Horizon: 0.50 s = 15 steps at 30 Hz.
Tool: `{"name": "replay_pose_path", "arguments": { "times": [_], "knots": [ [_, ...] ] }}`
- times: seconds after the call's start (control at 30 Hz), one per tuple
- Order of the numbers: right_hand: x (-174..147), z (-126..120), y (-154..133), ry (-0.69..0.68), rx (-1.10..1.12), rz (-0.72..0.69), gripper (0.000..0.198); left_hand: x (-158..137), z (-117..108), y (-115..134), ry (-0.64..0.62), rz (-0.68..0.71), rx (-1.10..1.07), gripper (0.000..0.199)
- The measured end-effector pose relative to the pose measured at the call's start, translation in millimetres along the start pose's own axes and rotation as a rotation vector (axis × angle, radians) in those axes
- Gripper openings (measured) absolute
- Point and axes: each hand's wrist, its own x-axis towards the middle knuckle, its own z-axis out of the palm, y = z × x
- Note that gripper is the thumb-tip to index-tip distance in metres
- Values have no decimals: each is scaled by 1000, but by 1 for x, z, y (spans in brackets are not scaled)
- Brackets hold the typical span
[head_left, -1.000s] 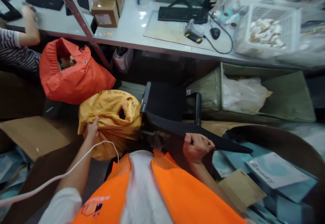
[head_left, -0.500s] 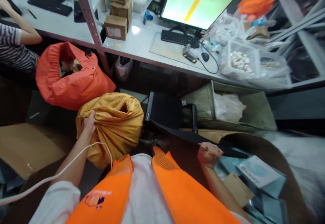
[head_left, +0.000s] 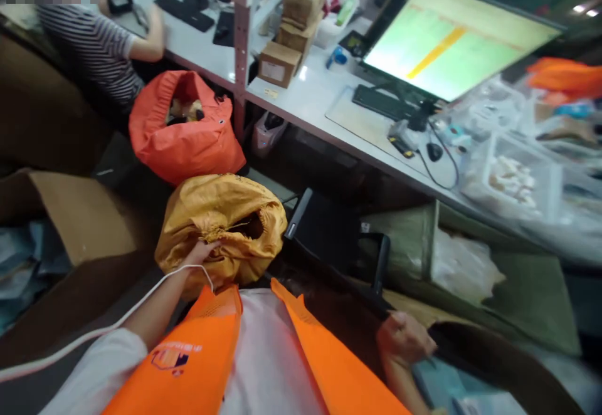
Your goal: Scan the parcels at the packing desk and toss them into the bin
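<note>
Against L hand (head_left: pixel 201 253), yellow bag (head_left: pixel 200 199), nr side gripped

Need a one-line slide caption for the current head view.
Left hand grips a yellow bag beside a red bag; right hand holds the edge of a black chair.

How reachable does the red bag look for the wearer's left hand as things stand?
Probably not directly: the left hand appears to grip the near side of the yellow bag, which sits between it and the red bag. Letting go and reaching over might work.
</note>
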Motion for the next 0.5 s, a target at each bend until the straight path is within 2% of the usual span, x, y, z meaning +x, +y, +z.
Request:
{"name": "replay_pose_path", "arguments": {
  "times": [0.13, 0.23, 0.33, 0.5],
  "knots": [
    [1, -4, 0, -24, 43, -4, 37, -37, 26, -39, 17, -58, -66, 55],
    [-2, -7, -3, -31, 92, -42, 36, -61, 34, -56, 60, -100, -107, 56],
    [-5, -7, -7, -3, 160, -92, 32, -83, 33, -63, 117, -99, -105, 58],
    [-10, -7, -11, 72, 254, -189, 29, -124, 24, -75, 217, -9, -94, 59]
  ]
}}
